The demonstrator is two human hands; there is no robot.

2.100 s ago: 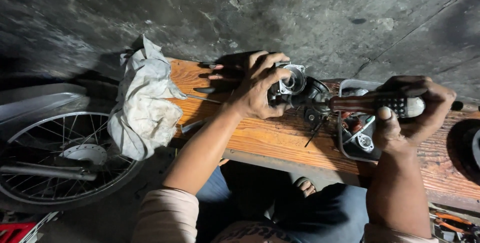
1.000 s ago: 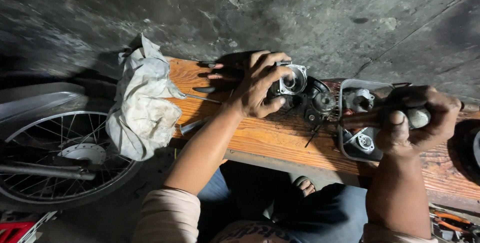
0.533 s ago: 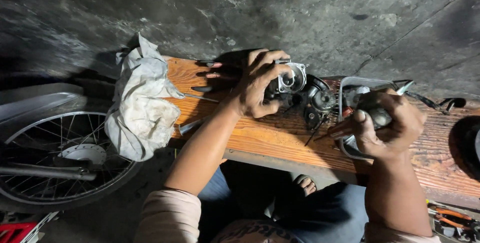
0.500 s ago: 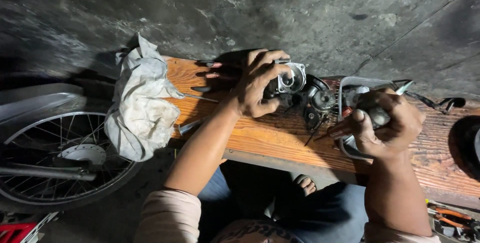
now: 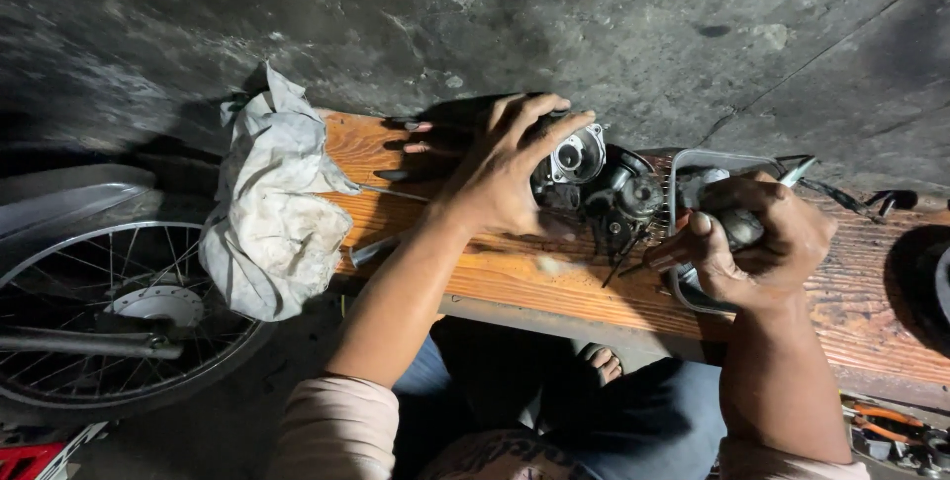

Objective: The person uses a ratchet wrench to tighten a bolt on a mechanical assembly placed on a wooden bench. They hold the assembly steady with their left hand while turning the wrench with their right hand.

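**Two hands on engine parts, low wooden surface**

Rough grey concrete floor (image 5: 475,15), stained and cracked, fills the upper view. Across it runs a long orange-brown wooden plank surface (image 5: 515,277), grain worn, dark at its right end.

Left hand (image 5: 510,168): fingers spread and curled over the top of a dull grey metal carburettor body (image 5: 579,158) with a round open bore, pressing it down near the far edge of the surface. Grasping, not clenched tight.

Just right of that, touching it, a cluster of dark greasy round metal parts (image 5: 628,205) sits at mid-surface.

Right hand (image 5: 757,242): closed around a dark-handled tool (image 5: 665,260), thumb laid along it. The thin tip points left toward the dark parts; whether it touches them cannot be told. This hand hovers over a shallow rectangular metal tray (image 5: 727,158) holding small parts, mostly hidden by the hand.

Left end of the surface: a crumpled dirty grey-white rag (image 5: 272,218) drapes over the corner and hangs down. Beside it, a thin metal rod (image 5: 391,193) lies on the wood.

Far left, below the surface: spoked motorcycle wheel (image 5: 109,322) with silver hub. Person's blue-trousered knees (image 5: 643,426) show under the near edge.
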